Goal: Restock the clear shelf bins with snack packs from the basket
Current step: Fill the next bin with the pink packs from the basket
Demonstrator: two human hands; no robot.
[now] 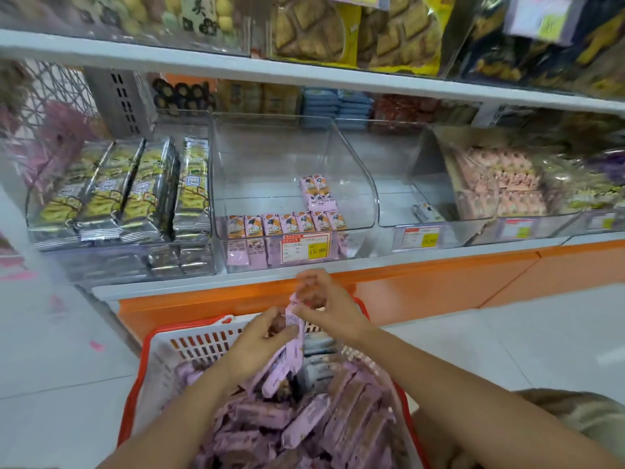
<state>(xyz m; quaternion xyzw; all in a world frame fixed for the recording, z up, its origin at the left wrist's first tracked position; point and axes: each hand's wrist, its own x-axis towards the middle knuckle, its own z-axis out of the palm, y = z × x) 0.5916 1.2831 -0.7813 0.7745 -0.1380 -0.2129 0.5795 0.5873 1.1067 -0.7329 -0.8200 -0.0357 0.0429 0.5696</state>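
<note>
Forearms reach out from the bottom edge over the basket, a red-rimmed, white-walled one on the floor. It is heaped with snack packs: slim lilac-pink sleeves with a brown picture, lying every which way.

Just above the heap, the left hand has its fingers curled round a fan of held packs. The right hand pinches the upper end of the same bunch. Motion blur hides how many it has, though its fingers are plainly closed on wrapper.

The step in hand looks like squaring up a handful before it goes to the shelf. To do it well, I would turn the packs face-forward and the same way up, tap the ends level, and carry them as 1 tidy block rather than loose.

Beyond, on the shelf, the middle bin is mostly bare. A front row of about 7 matching packs stands upright behind the price tag, with a short stack behind it at the right. New packs would best go in upright behind that row, filling leftward. The neighbouring bin to the left holds yellow-and-silver packs.
</note>
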